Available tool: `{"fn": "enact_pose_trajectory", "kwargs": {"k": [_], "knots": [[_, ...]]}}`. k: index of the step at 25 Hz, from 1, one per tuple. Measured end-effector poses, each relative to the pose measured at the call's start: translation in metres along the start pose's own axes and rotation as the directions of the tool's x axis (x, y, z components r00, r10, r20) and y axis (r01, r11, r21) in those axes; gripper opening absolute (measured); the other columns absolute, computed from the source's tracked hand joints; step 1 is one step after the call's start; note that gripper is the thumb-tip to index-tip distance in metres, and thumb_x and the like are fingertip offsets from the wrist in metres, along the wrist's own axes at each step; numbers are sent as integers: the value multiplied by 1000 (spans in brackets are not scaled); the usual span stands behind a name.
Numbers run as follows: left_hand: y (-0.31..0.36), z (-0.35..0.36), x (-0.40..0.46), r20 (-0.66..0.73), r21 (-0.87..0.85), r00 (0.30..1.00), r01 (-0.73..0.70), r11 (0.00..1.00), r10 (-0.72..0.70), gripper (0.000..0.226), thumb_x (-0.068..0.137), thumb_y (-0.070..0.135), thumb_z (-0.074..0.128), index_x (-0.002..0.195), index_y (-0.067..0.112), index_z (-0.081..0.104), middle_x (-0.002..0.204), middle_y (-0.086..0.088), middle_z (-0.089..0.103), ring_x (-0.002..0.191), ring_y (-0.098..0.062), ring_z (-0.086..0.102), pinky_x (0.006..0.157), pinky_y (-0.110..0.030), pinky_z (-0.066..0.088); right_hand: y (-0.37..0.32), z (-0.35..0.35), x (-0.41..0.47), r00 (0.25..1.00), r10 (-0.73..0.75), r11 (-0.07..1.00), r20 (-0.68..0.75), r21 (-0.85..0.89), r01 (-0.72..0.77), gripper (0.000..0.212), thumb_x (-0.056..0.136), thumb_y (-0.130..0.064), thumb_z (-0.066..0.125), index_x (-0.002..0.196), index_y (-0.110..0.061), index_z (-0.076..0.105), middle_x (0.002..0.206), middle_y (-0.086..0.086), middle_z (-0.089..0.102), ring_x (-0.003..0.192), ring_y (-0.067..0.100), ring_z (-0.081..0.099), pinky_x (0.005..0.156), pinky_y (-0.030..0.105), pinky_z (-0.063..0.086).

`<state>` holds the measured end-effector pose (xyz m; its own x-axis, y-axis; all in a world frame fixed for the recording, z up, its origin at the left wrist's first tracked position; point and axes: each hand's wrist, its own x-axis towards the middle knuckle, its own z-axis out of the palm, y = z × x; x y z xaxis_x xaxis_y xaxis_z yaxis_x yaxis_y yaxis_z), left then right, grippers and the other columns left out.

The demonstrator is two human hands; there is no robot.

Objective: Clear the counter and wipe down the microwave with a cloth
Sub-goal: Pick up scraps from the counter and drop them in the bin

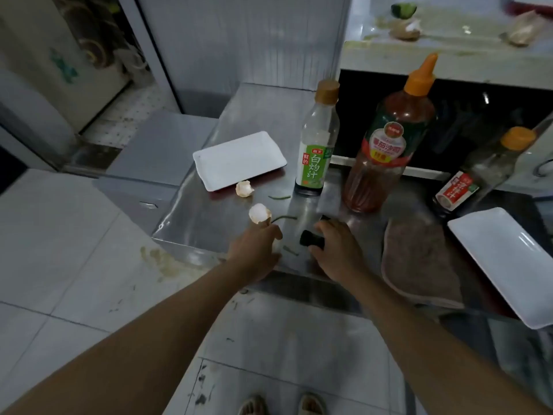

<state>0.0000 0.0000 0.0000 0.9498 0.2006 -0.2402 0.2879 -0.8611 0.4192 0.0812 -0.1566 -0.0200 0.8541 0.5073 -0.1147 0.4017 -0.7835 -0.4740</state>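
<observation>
My left hand (254,248) reaches over the steel counter's (191,223) front edge, its fingertips pinching a white eggshell half (259,213). My right hand (336,248) grips a small black object (311,238) just above the counter. A second eggshell piece (244,188) lies farther back, beside a white rectangular tray (239,160). Thin green vegetable scraps (284,217) lie between the shells and my hands. A brown cloth (419,259) lies flat to the right of my right hand. The microwave (478,94) stands at the back right, with food scraps on its top.
Three sauce bottles stand before the microwave: a green-labelled clear one (315,145), a tall red one with an orange cap (389,145), and a leaning one (481,172). Another white tray (508,265) sits at the right edge. A stain (158,260) marks the tiled floor.
</observation>
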Motion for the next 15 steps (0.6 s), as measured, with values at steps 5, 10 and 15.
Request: {"fn": "enact_pose_trajectory", "kwargs": {"k": [5,10,15], "knots": [[1,7,9,-28,-4,999,44,999,-44,33,87,23,60,120,23,56,125,-3,55,108,-21,57,87,-41,52,3,18,8,997,-59,995,-50,-89,55,31,84,-22,64,113,-15,55,121,3,53,115,22,48,92,30,41],[2,10,14,-50,-5,998,24,1000,-24,30,88,23,59,118,23,57,120,-1,58,104,-17,59,83,-37,53,9,22,9,994,-76,994,-77,-86,69,31,89,-20,59,119,-12,54,127,5,46,120,21,43,99,29,38],[2,10,20,-62,-15,998,31,999,-32,28,89,25,59,116,25,58,119,0,59,102,-16,60,82,-38,54,24,-4,13,957,-1,997,-289,76,24,29,85,-9,62,113,-8,55,122,10,50,115,25,47,94,33,41]]}}
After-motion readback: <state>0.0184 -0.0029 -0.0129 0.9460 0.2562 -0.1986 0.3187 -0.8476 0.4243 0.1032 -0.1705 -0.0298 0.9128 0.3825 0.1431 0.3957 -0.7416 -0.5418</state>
